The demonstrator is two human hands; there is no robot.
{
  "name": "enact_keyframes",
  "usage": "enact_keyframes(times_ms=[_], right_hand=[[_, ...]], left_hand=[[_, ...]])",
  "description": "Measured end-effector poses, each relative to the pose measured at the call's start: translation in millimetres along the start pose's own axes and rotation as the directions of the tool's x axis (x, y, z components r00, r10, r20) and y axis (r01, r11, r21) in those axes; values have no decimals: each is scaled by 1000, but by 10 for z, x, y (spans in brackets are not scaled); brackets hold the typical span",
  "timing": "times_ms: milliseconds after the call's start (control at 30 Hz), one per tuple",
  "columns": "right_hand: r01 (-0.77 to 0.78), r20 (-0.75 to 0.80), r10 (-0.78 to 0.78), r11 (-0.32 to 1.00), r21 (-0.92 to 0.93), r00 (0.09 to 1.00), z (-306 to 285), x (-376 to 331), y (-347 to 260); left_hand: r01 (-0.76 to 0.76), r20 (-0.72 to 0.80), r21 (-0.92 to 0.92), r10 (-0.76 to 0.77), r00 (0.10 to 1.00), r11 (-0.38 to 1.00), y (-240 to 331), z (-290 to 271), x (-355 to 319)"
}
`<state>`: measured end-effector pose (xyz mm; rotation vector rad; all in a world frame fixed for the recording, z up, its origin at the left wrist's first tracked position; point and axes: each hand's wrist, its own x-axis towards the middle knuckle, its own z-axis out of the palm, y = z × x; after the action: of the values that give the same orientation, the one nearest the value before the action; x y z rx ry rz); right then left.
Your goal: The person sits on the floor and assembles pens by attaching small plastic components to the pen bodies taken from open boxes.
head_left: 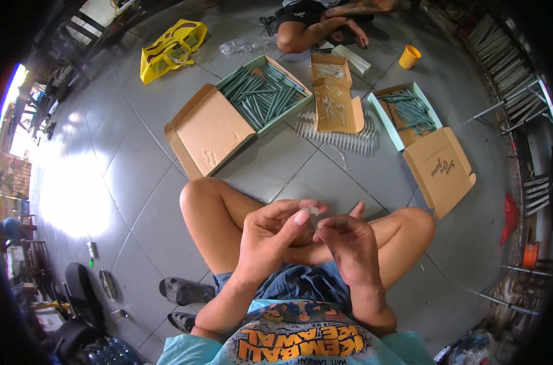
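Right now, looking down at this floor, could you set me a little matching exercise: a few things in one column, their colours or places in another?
Things:
1. bag
2. cup
3. sandals
4. large open box of sticks

Descriptions:
A. orange-yellow, far right on the floor
B. dark grey, beside the person's left knee
C. pale green, holding grey-green sticks
D. yellow, far left on the floor

Pairs: 1-D, 2-A, 3-B, 4-C

The person wears a light blue shirt with a bright picture, blue jean shorts, and no shoes.
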<state>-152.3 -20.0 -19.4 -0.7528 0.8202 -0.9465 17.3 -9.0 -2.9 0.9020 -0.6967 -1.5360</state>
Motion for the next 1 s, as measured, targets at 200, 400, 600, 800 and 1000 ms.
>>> enact_keyframes(times_ms=[200,400,600,800,1000], right_hand=[[-352,273,245,808,473,930,-107,38,84],[-384,316,252,788,481,915,-96,20,251],[20,153,1,990,-138,988,-92,-43,132],[306,42,-340,778,-549,939,-132,-32,-345],[357,162,-318,825,-438,934,-196,-10,-476]], left_hand=[[106,113,-156,-89,990,982,-117,-120,53],[128,211,-215,-82,974,968,-225,-126,107],[66,63,-143,-58,996,987,-89,-22,62],[118,76,-24,-116,990,993,-28,62,31],[69,58,-42,-67,996,997,-81,193,20]])
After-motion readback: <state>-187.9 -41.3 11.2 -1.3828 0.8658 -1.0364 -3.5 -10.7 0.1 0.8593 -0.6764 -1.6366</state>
